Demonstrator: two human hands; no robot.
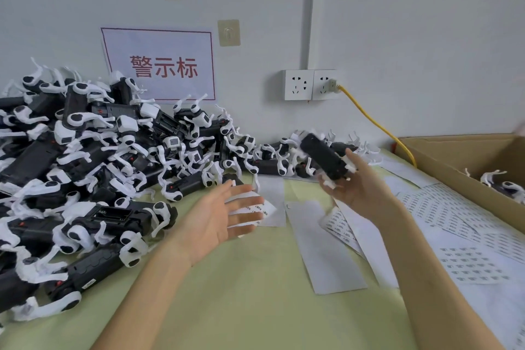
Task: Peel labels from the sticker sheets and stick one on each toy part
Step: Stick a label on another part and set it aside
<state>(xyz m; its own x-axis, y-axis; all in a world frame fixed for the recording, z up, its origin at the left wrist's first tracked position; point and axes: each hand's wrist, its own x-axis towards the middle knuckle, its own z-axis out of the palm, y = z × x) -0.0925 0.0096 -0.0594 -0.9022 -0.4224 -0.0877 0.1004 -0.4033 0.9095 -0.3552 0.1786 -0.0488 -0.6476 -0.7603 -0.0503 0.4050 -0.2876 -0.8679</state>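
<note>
The fingers (358, 163) of the right hand (360, 190) are curled round a black toy part (324, 156), which is gripped at its lower end and held tilted above the table, at about one o'clock in the view; its outline is blurred, so the exact contact cannot be made out. The fingers (244, 202) of the left hand (224, 216) are spread wide and straight, palm turned up, and nothing is held in them; whether a peeled label sits on a fingertip cannot be told. A small sticker sheet (267, 210) lies just beneath those fingers, near the centre. The toy part is judged to be light, stiff plastic with a smooth body, while its thin white legs look likely to bend or snag, so hold is best taken on the black body and not on the legs. The labels are judged thin, limp and prone to curling, best lifted by a corner. A large pile of toy parts (93, 156) is heaped from eight to ten o'clock, against the wall. More sticker sheets (443, 213) are spread from three to five o'clock, with a blank backing strip (321, 247) beside them. The table is covered in a pale green cloth (255, 293). A cardboard box (443, 162) with a few parts inside stands at three o'clock. On the white wall are seen a red-lettered sign (159, 65) at eleven o'clock, twin sockets (309, 85) at twelve, and a yellow cable (375, 125) running down towards the box.
</note>
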